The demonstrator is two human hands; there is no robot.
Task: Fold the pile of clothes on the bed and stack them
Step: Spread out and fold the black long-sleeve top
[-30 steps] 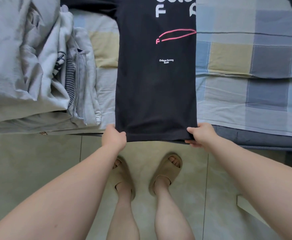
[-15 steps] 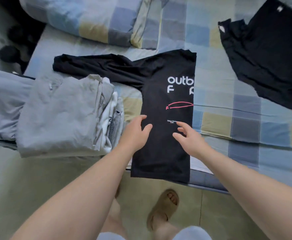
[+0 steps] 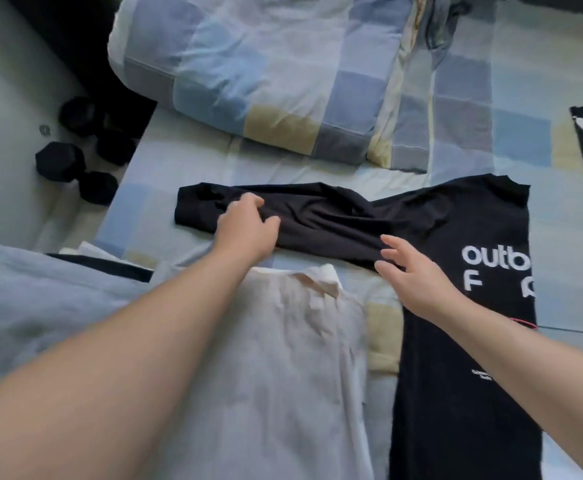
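Grip: left hand (image 3: 245, 227) clamped on one black shirt (image 3: 439, 410), right hand (image 3: 418, 276) seemingly spread

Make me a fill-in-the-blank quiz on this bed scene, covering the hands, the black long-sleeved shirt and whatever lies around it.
1. The left hand grips the ___ of the black long-sleeved shirt.
2. The large printed lettering on the shirt is ___ in colour.
3. The black hexagonal dumbbells lie on the ___ beside the bed.
4. The stack of folded pale grey clothes lies to the ___ of the shirt's body.

Missing words: sleeve; white; floor; left.
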